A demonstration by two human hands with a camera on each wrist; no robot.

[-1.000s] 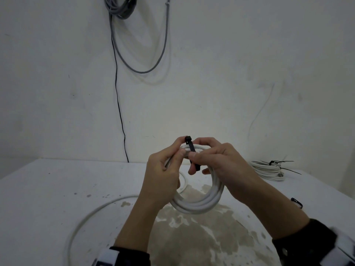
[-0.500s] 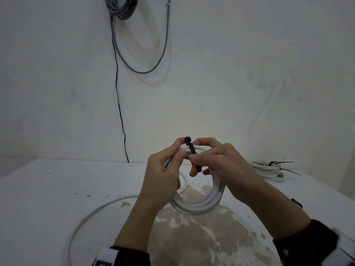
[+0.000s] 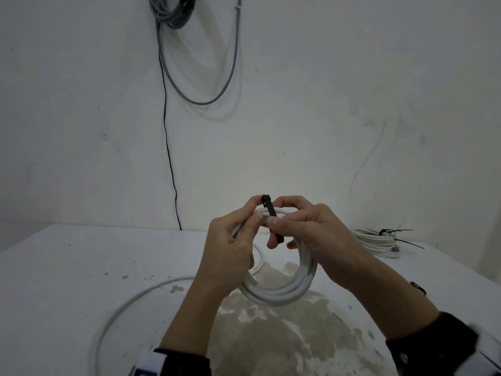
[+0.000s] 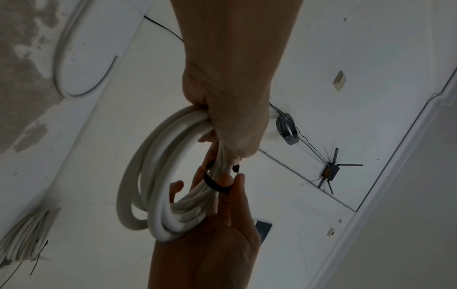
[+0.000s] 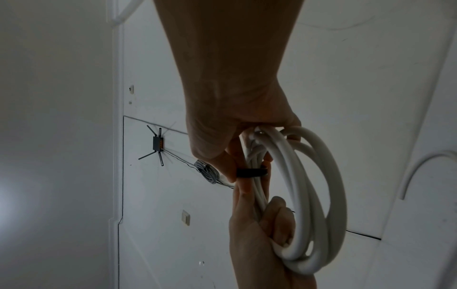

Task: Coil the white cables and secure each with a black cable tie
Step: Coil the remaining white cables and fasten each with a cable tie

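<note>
**Two hands, one tie to close**

Two hands hold the coil [image 3: 282,291] up above the counter [image 3: 81,280], near its middle. The left hand [image 3: 230,248] has its fingers curled round the gathered strands at the top. The right hand [image 3: 306,232] pinches the tie [image 3: 272,215] between thumb and forefinger where it crosses the strands, its other fingers hooked through the coil. In the right wrist view the tie [image 5: 252,172] already bands the bundle. Its head [image 3: 265,198] stands up beside the left fingertips; whether the tail is through the head cannot be told.

To do this step well, I judge the left hand should keep the strands squeezed flat and parallel so none slips out, while the right feeds or draws the tail straight through the head, pulling along the strap rather than sideways. Tighten until the loops stop sliding, not until the cable pinches.

A tied coil [image 3: 379,241] lies at the counter's far right; a loose cable [image 3: 130,302] curves at the left, not yet coiled.
</note>
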